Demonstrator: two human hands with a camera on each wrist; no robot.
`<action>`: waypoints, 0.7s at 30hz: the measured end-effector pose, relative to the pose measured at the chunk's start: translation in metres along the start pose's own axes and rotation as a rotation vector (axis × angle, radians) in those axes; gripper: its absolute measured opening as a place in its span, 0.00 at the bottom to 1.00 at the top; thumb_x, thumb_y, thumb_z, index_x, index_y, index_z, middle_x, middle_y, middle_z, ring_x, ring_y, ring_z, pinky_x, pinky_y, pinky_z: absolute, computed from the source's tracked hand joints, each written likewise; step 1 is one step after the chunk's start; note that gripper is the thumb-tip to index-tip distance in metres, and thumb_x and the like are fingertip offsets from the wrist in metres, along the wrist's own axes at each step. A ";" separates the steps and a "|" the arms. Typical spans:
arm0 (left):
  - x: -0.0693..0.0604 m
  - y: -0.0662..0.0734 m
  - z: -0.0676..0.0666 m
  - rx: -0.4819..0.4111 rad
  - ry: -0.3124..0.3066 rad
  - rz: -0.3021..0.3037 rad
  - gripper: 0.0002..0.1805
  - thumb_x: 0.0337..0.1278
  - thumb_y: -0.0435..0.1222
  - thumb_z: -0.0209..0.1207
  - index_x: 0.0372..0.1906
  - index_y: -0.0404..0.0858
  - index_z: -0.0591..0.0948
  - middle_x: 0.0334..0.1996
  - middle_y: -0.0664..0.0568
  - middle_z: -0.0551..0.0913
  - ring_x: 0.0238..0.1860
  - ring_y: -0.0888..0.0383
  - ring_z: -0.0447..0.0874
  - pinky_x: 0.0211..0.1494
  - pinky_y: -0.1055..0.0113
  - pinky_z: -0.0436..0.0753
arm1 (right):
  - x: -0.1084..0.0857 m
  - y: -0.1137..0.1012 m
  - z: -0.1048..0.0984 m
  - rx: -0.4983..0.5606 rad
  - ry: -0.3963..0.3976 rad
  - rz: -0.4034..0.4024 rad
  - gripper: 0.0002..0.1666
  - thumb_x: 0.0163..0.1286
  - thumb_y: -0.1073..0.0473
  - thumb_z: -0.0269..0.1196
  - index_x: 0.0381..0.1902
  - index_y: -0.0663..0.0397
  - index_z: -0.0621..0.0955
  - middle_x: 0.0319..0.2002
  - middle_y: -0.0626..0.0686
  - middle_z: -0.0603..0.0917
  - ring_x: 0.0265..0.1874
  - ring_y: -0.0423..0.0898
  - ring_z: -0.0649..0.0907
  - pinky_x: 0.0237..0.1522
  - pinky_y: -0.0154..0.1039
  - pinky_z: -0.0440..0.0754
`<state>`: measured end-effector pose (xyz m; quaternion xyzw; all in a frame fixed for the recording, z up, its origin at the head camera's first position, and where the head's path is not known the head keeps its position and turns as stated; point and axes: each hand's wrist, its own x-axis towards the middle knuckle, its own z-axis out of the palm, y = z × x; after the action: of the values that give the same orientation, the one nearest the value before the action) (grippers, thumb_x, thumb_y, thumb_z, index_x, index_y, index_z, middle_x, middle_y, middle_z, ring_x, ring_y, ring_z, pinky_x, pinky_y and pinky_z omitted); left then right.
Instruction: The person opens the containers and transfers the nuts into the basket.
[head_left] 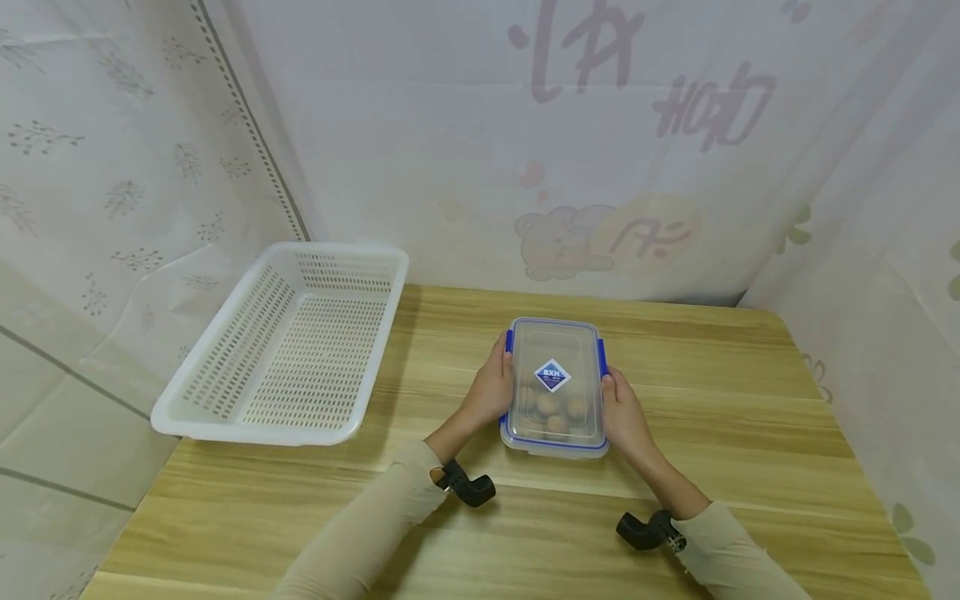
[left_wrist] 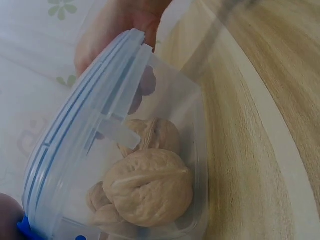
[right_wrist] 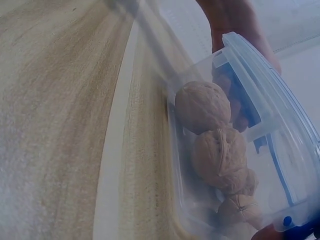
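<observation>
A clear plastic food container with blue side clips and a diamond-shaped "BXH" label is at the middle of the wooden table. Several walnuts lie inside, gathered at its near end; the right wrist view shows walnuts through the wall too. The lid is on. My left hand grips the container's left side, and my right hand holds the right side. Some of the fingers are hidden behind the container's walls. Whether its base touches the table is hard to tell.
A white perforated plastic basket stands at the left of the wooden table, its left part reaching the table's edge. Patterned cloth hangs behind and at both sides. A black curved mount is strapped to each wrist.
</observation>
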<state>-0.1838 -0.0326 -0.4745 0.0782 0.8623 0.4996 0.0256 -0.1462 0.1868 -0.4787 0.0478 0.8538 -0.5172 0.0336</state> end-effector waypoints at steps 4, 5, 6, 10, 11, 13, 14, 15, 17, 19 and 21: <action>0.000 0.000 0.001 -0.002 0.001 -0.003 0.28 0.84 0.35 0.33 0.79 0.27 0.51 0.74 0.31 0.62 0.74 0.38 0.62 0.77 0.48 0.61 | 0.001 0.000 0.000 -0.024 0.003 -0.008 0.30 0.86 0.56 0.35 0.75 0.72 0.59 0.70 0.75 0.66 0.69 0.71 0.67 0.72 0.64 0.60; 0.001 0.000 0.001 -0.004 0.001 -0.004 0.28 0.84 0.35 0.33 0.79 0.28 0.51 0.74 0.31 0.62 0.74 0.38 0.62 0.77 0.48 0.61 | 0.001 0.000 -0.001 -0.036 0.009 -0.018 0.29 0.86 0.57 0.35 0.74 0.73 0.60 0.69 0.75 0.67 0.68 0.71 0.68 0.72 0.64 0.62; 0.001 0.000 0.001 -0.006 0.004 -0.002 0.28 0.84 0.35 0.33 0.79 0.28 0.51 0.74 0.31 0.62 0.74 0.37 0.62 0.76 0.47 0.61 | 0.002 0.001 -0.001 -0.051 0.016 -0.022 0.29 0.86 0.58 0.35 0.73 0.74 0.61 0.67 0.76 0.69 0.68 0.71 0.69 0.71 0.65 0.63; 0.001 0.000 -0.001 0.012 0.004 -0.002 0.28 0.84 0.35 0.33 0.79 0.28 0.52 0.73 0.30 0.63 0.72 0.36 0.65 0.75 0.46 0.63 | 0.004 0.006 -0.001 -0.085 0.042 -0.029 0.26 0.84 0.63 0.36 0.69 0.78 0.63 0.63 0.77 0.72 0.64 0.72 0.73 0.67 0.65 0.69; 0.001 0.000 -0.001 0.018 0.004 -0.003 0.28 0.84 0.35 0.33 0.79 0.28 0.52 0.73 0.30 0.64 0.71 0.36 0.66 0.75 0.46 0.64 | 0.005 0.008 -0.001 -0.089 0.047 -0.027 0.26 0.84 0.64 0.36 0.69 0.78 0.64 0.62 0.78 0.73 0.62 0.72 0.74 0.65 0.65 0.70; 0.001 0.001 -0.001 0.031 0.004 -0.004 0.28 0.84 0.35 0.33 0.79 0.29 0.52 0.73 0.30 0.64 0.71 0.36 0.67 0.74 0.46 0.65 | 0.004 0.009 -0.002 -0.078 0.040 -0.014 0.26 0.84 0.62 0.36 0.70 0.77 0.64 0.62 0.77 0.73 0.62 0.71 0.75 0.65 0.65 0.71; 0.001 0.001 -0.001 0.032 0.005 -0.003 0.28 0.84 0.35 0.33 0.79 0.29 0.52 0.73 0.30 0.64 0.71 0.36 0.67 0.74 0.46 0.65 | 0.005 0.010 -0.003 -0.073 0.033 -0.009 0.27 0.84 0.61 0.36 0.70 0.76 0.64 0.63 0.76 0.73 0.62 0.70 0.75 0.65 0.65 0.71; 0.001 0.001 -0.001 0.033 0.007 -0.003 0.28 0.84 0.35 0.33 0.79 0.29 0.52 0.73 0.30 0.64 0.71 0.36 0.67 0.74 0.46 0.65 | 0.005 0.010 -0.004 -0.067 0.027 -0.006 0.27 0.85 0.60 0.36 0.70 0.75 0.64 0.63 0.76 0.73 0.62 0.70 0.75 0.65 0.65 0.70; 0.001 0.002 -0.002 0.037 0.008 -0.002 0.28 0.84 0.35 0.34 0.79 0.28 0.52 0.73 0.30 0.64 0.71 0.36 0.66 0.74 0.46 0.65 | 0.004 0.010 -0.005 -0.052 0.013 0.010 0.29 0.86 0.56 0.36 0.72 0.73 0.63 0.65 0.75 0.72 0.63 0.70 0.74 0.67 0.65 0.69; 0.001 0.002 -0.002 0.044 0.002 -0.002 0.28 0.84 0.35 0.34 0.79 0.29 0.52 0.73 0.30 0.64 0.71 0.36 0.66 0.74 0.47 0.65 | 0.004 0.010 -0.006 -0.043 0.006 0.033 0.33 0.86 0.50 0.35 0.74 0.71 0.60 0.68 0.74 0.69 0.66 0.69 0.71 0.69 0.65 0.66; 0.001 0.002 -0.002 0.055 -0.003 0.000 0.28 0.84 0.35 0.34 0.79 0.29 0.52 0.73 0.30 0.64 0.71 0.36 0.67 0.74 0.47 0.65 | 0.004 0.009 -0.007 -0.032 0.011 0.038 0.36 0.86 0.46 0.36 0.76 0.70 0.58 0.69 0.74 0.67 0.68 0.69 0.69 0.70 0.64 0.65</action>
<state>-0.1848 -0.0333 -0.4722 0.0795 0.8757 0.4756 0.0245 -0.1496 0.1972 -0.4836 0.0663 0.8611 -0.5026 0.0394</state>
